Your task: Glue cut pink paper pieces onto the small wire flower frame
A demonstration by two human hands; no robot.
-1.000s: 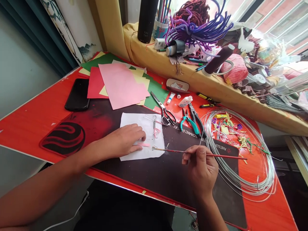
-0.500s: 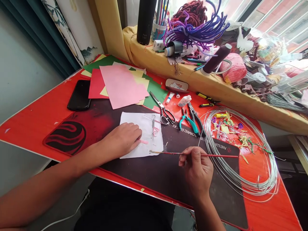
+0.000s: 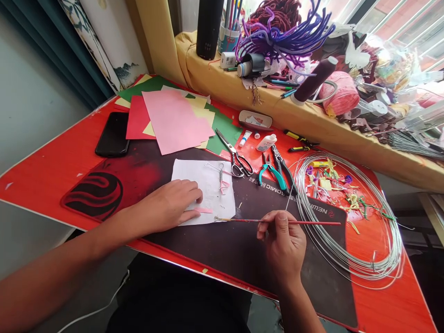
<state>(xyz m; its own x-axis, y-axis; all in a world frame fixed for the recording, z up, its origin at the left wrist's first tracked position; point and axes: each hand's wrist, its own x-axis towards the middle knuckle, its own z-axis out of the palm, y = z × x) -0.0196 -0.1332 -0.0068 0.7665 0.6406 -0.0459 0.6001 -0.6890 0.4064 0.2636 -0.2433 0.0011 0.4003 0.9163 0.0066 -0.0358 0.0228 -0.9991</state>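
My right hand [image 3: 282,236] grips a thin red paintbrush [image 3: 312,223] between thumb and fingers, its bristle end pointing left over the lower edge of a white sheet of paper [image 3: 183,171]. On that sheet rests my left hand [image 3: 175,201], thumb spread from the fingers and holding nothing. A small pink paper strip [image 3: 204,210] lies at the thumb tip; its left end meets the thumb. Higher on the sheet is a twisted wire piece [image 3: 221,173] with a pink bit [image 3: 224,186] at its lower end.
Scissors [image 3: 236,157], teal-handled pliers [image 3: 272,173] and a small white bottle [image 3: 266,142] lie beyond the paper. A large wire coil [image 3: 391,240] surrounds colourful scraps at right. Coloured paper sheets [image 3: 176,122] and a phone [image 3: 113,134] lie at back left. The ledge [image 3: 208,76] is crowded with craft supplies.
My left hand has shifted slightly down and left, its thumb parting from the fingers and showing more of the pink strip. The right hand and paintbrush have barely moved.
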